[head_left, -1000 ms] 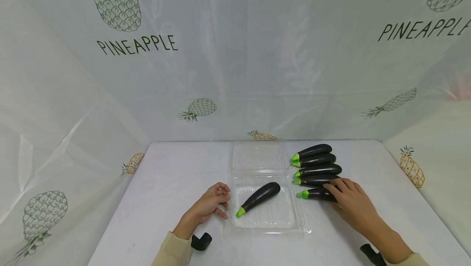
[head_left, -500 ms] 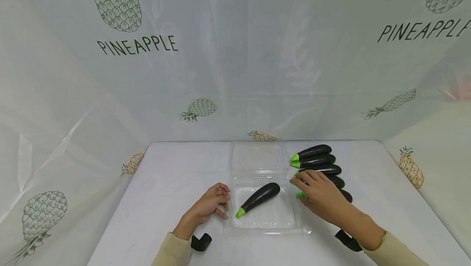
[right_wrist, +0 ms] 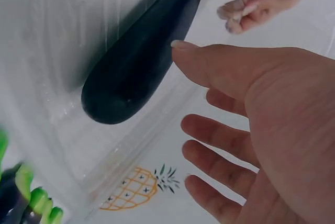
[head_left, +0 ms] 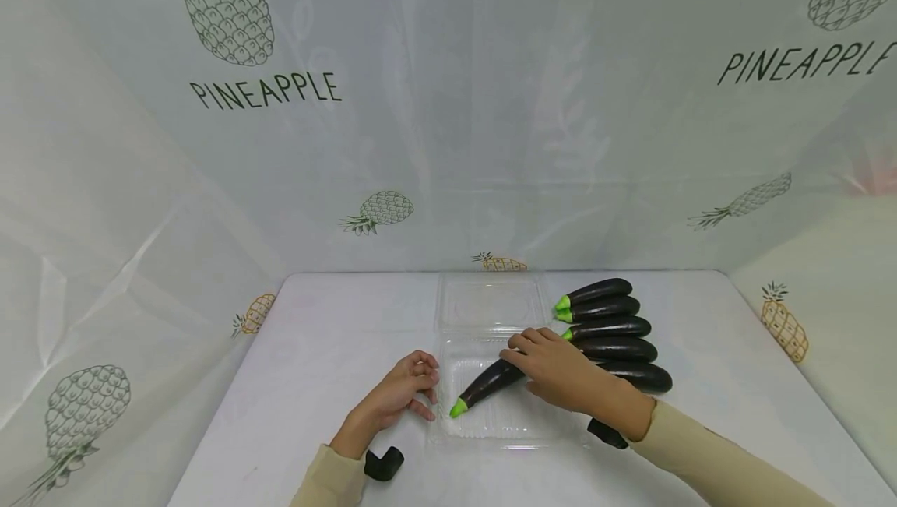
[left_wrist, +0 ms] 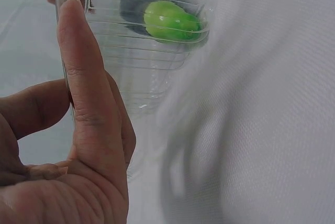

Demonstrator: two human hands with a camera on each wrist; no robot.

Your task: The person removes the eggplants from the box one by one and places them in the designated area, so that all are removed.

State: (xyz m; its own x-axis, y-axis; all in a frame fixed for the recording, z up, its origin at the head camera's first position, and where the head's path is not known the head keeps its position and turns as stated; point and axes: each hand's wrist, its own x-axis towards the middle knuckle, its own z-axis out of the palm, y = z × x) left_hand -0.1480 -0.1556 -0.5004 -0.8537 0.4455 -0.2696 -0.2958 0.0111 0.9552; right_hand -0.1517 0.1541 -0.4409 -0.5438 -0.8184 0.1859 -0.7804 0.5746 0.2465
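A clear plastic hinged container [head_left: 522,417] stands in the middle of the table, its lid [head_left: 490,301] folded back flat. One dark eggplant [head_left: 494,379] with a bright green stem end lies slantwise in the base. At the left side of the base, my left hand [head_left: 401,389] holds the rim, with fingers above and below its edge in the left wrist view. My right hand [head_left: 557,371] reaches over the eggplant's thick end and hides it in the head view. From the right wrist, the thumb tip overlaps the eggplant's side and the other fingers are loosely stretched.
Several more eggplants [head_left: 620,349] lie in a row right of the container, stems pointing left. Black wrist pieces [head_left: 384,463] show beside the sleeves. A pale sheet printed with pineapples [head_left: 227,12] hangs behind and beside the white table [head_left: 336,320].
My right hand has moved left from the front eggplants of the row, across to the eggplant in the container. The left hand has stayed at the rim.
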